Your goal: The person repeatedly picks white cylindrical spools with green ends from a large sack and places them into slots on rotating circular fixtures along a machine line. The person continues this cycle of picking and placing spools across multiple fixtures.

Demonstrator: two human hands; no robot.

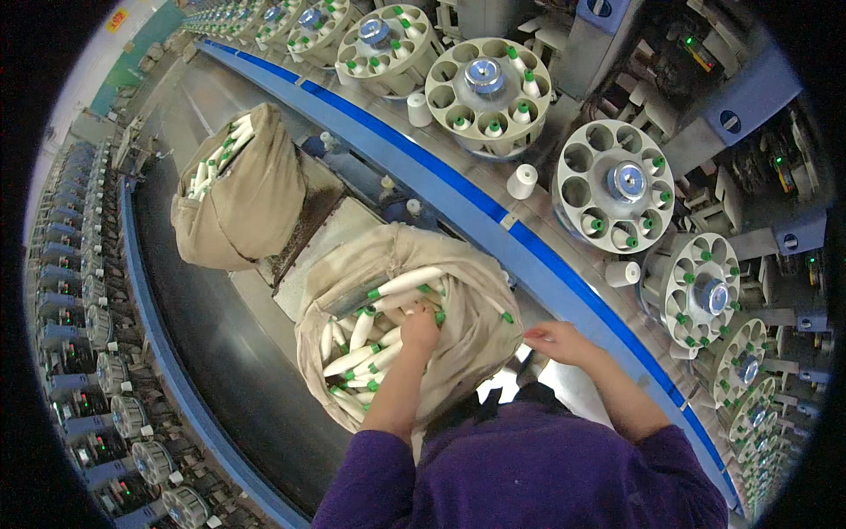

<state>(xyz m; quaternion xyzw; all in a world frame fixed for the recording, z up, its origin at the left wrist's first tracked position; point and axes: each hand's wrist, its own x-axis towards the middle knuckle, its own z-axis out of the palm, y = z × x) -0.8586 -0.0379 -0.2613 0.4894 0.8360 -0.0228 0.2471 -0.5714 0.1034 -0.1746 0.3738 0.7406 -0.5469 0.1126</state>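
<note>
A long spinning machine (617, 176) is running along the right side, its blue rail (458, 189) curving from top left to lower right. Round cream-coloured holders (489, 84) with green-tipped tubes are sitting in a row above the rail. A second machine row (88, 335) is lining the left edge behind another blue rail (167, 353). A dark grey floor (229, 353) is stretching down the aisle between them. Small green lights (689, 40) are glowing on the machines.

Bobbins (374, 339) in sack (480, 304)
</note>
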